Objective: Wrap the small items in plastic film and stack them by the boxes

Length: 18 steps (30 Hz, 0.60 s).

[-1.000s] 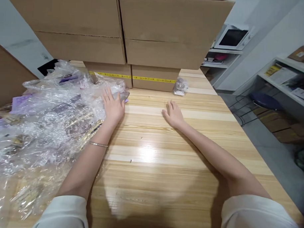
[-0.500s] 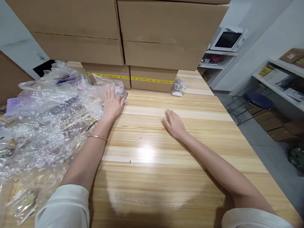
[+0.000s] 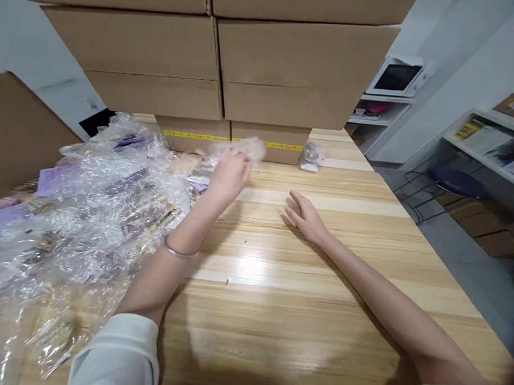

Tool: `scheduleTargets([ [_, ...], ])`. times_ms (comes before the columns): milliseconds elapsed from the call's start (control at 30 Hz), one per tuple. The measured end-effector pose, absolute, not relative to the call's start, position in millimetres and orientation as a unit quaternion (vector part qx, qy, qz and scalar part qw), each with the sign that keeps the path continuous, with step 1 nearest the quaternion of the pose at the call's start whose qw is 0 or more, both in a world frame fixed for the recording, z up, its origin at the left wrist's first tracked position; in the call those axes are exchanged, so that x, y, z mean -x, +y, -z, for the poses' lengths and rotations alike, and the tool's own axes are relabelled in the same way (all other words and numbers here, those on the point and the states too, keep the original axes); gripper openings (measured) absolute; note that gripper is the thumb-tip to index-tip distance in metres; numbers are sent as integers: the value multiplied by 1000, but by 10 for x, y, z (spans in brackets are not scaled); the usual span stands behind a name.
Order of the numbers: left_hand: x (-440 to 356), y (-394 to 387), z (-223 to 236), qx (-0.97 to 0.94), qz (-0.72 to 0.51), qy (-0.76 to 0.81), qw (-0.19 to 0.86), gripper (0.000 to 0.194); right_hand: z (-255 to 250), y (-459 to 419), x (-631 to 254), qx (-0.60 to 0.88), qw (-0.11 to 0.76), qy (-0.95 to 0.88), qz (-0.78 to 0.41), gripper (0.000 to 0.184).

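My left hand (image 3: 230, 177) is closed on a clear plastic bag (image 3: 254, 150), lifted a little over the table near the boxes. Motion blurs the bag, and what it contains cannot be made out. My right hand (image 3: 306, 218) holds nothing; its fingers are apart, low over the wooden table (image 3: 287, 306). To the left lies a big heap of clear plastic bags (image 3: 96, 220) with small items and purple cards inside. A small clear bag (image 3: 311, 156) with greyish contents sits alone by the right end of the boxes.
Stacked cardboard boxes (image 3: 303, 70) wall off the table's back, the lower ones with yellow tape (image 3: 195, 135). Another cardboard box (image 3: 27, 134) stands at the left. Beyond the right edge are a stool (image 3: 460, 181), shelves (image 3: 473, 138) and a microwave (image 3: 398, 78).
My left hand has come off the heap's edge and moved right with a clear plastic bag in it. My right hand has turned slightly, its fingers now rising a little from the table.
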<state>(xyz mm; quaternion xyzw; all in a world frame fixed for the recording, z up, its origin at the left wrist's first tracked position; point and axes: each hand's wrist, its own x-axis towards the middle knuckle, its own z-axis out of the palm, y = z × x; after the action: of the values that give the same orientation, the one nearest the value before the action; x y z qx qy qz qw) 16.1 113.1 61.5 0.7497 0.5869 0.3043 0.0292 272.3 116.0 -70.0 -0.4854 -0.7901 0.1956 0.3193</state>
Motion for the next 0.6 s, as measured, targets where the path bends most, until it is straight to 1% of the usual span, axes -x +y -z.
scheduleTargets([
  [67, -353, 895, -840, -775, -333, 510, 170, 21, 563, 1142, -2743, 451, 380, -758, -279, 85],
  [133, -458, 702, -971, -779, -320, 435, 319, 18, 376, 1103, -2773, 410, 415, -723, -370, 101],
  [167, -480, 639, -999, -772, -314, 407, 373, 18, 274, 1078, -2794, 389, 419, -709, -413, 103],
  [200, -483, 604, -1004, -764, -314, 388, 409, 17, 174, 1052, -2821, 372, 415, -697, -452, 101],
  [233, -472, 597, -990, -755, -322, 378, 428, 17, 81, 1028, -2853, 363, 399, -688, -485, 92],
  [300, -421, 656, -923, -736, -351, 383, 435, 17, -77, 992, -2936, 379, 345, -673, -533, 64],
  [333, -386, 711, -876, -724, -361, 397, 433, 18, -139, 983, -2986, 397, 310, -664, -553, 53],
  [367, -348, 776, -825, -710, -366, 421, 430, 19, -192, 980, -3040, 417, 277, -651, -571, 46],
  [433, -269, 914, -714, -675, -357, 487, 424, 22, -273, 994, -3154, 447, 224, -634, -590, 41],
  [533, -148, 1089, -557, -642, -301, 578, 404, 27, -330, 1050, -3304, 463, 168, -656, -571, 37],
  [567, -109, 1129, -519, -639, -284, 604, 382, 26, -326, 1075, -3336, 469, 158, -663, -561, 33],
  [600, -74, 1158, -494, -640, -279, 630, 341, 24, -307, 1101, -3352, 486, 168, -659, -549, 28],
])
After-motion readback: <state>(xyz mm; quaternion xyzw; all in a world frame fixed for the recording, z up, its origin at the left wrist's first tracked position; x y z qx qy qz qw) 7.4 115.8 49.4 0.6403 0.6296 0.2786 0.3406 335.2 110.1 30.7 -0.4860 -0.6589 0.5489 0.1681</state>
